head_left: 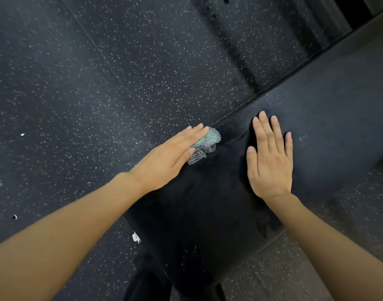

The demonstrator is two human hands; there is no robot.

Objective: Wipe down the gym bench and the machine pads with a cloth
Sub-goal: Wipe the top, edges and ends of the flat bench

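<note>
Speckled black floor (pixel 99 72) surrounds the padded worktop (pixel 338 105). Left grip (pixel 168 155) presses the cloth (pixel 210 141) flat-fingered; right grip (pixel 271 161) lies flat, released.

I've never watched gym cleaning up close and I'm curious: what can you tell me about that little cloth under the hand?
The cloth is small and bunched into a crumpled wad, pale teal with a grey-and-white checked weave showing at its folds. It looks like thin woven fabric. It lies on the black bench pad, close to the pad's edge. The left hand presses on it with straight fingers and covers part of it; the thumb touches its near side.
</note>
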